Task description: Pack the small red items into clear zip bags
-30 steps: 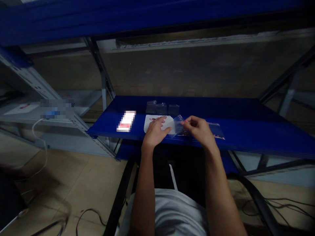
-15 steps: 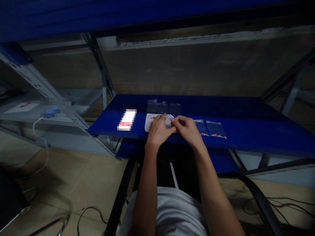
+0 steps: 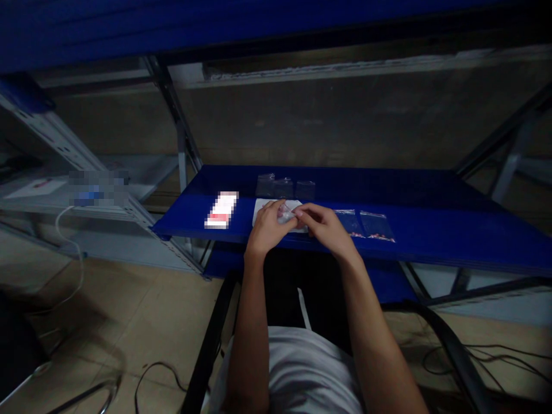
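A small clear plastic bag (image 3: 285, 215) is between my hands, just above a white sheet of paper (image 3: 259, 208). My left hand (image 3: 268, 225) curls around the bag's left side, fingers bent and thumb reaching right. At the bag's right edge, my right hand (image 3: 319, 223) pinches with thumb and forefinger. Small reddish bits show near the left fingertips; whether they lie in the bag or on the paper I cannot tell. Right of my hands lie two clear bags, a nearer one (image 3: 348, 216) and a farther one (image 3: 377, 223), with small reddish pieces along their lower edges.
Behind the paper, three flat clear bags (image 3: 283, 187) lie in a row on the blue shelf (image 3: 431, 224). A bright pixelated rectangle (image 3: 222, 210) sits to the left. Metal uprights (image 3: 183, 138) flank the shelf, and another blue shelf (image 3: 259, 29) hangs overhead.
My left hand has shifted slightly left and its fingers have opened around the bag, so more of the clear plastic shows. My right hand has moved a little left, still pinching.
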A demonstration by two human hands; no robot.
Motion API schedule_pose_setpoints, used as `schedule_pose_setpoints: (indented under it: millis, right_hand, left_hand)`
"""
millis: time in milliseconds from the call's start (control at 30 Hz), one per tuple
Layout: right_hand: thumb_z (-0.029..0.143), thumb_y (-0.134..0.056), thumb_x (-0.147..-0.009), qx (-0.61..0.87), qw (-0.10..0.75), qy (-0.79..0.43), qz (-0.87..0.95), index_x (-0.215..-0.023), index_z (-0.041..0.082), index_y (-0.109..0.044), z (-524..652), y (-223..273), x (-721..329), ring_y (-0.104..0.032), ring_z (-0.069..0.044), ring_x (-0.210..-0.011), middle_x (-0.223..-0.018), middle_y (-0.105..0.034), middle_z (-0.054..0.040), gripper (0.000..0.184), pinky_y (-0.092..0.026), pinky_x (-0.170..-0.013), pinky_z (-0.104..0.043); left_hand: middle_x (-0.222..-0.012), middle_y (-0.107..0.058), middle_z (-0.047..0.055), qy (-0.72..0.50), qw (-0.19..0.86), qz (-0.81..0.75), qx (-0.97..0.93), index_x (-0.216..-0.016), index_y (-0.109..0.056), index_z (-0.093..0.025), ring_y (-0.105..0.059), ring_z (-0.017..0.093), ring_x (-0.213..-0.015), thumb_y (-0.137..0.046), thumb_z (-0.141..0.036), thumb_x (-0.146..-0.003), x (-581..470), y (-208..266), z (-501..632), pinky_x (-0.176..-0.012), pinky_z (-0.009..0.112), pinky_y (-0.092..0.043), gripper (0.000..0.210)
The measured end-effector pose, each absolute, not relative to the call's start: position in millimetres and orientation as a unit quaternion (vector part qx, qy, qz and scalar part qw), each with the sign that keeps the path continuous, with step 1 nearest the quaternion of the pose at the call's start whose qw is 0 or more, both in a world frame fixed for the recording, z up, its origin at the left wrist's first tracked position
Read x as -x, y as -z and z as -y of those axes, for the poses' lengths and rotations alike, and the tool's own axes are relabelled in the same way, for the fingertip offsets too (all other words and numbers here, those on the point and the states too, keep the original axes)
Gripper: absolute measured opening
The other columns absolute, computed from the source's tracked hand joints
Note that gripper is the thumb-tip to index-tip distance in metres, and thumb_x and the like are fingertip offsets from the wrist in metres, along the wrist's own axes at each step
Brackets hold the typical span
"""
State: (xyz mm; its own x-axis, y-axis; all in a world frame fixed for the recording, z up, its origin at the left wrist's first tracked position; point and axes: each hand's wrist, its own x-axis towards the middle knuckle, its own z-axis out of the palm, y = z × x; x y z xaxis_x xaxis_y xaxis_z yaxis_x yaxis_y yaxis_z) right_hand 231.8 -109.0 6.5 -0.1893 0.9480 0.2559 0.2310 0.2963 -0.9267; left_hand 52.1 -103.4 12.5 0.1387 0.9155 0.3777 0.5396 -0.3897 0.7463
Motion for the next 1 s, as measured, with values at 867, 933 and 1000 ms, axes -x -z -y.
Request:
schedule_pose_setpoints:
  millis: [867, 933, 1000]
  right_hand:
    - [0.017, -0.056, -0.099, 0.628, 0.193, -0.091, 0.748, -0.105, 0.016, -0.077, 36.3, 27.9, -203.8, -0.072, -0.030, -0.104, -0.116, -0.075, -0.0202, 0.022, -0.048, -0.084, -0.033]
    - [0.015, -0.057, -0.097, 0.632, 0.214, -0.090, 0.740, -0.103, 0.017, -0.078, 36.4, 28.2, -207.9, -0.072, -0.029, -0.103, -0.113, -0.076, -0.0185, 0.022, -0.048, -0.085, -0.032]
    - [0.014, -0.059, -0.095, 0.624, 0.253, -0.096, 0.733, -0.101, 0.017, -0.078, 37.3, 27.1, -214.5, -0.073, -0.027, -0.101, -0.108, -0.078, -0.0161, 0.021, -0.048, -0.086, -0.031]
  left_hand:
    - [-0.118, -0.071, 0.014, -0.360, 0.158, -0.584, -0.710, -0.128, -0.071, -0.015, -0.069, 0.030, -0.112, -0.080, -0.037, -0.085, -11.8, -3.0, 103.1, -0.105, 0.041, -0.052, 0.049]
    - [-0.118, -0.071, 0.014, -0.365, 0.164, -0.577, -0.712, -0.128, -0.071, -0.016, -0.069, 0.029, -0.113, -0.080, -0.037, -0.084, -11.8, -2.7, 103.4, -0.106, 0.041, -0.052, 0.050]
    - [-0.119, -0.071, 0.013, -0.373, 0.179, -0.568, -0.711, -0.128, -0.071, -0.017, -0.069, 0.029, -0.113, -0.081, -0.037, -0.083, -11.8, -3.1, 103.6, -0.105, 0.041, -0.053, 0.050]
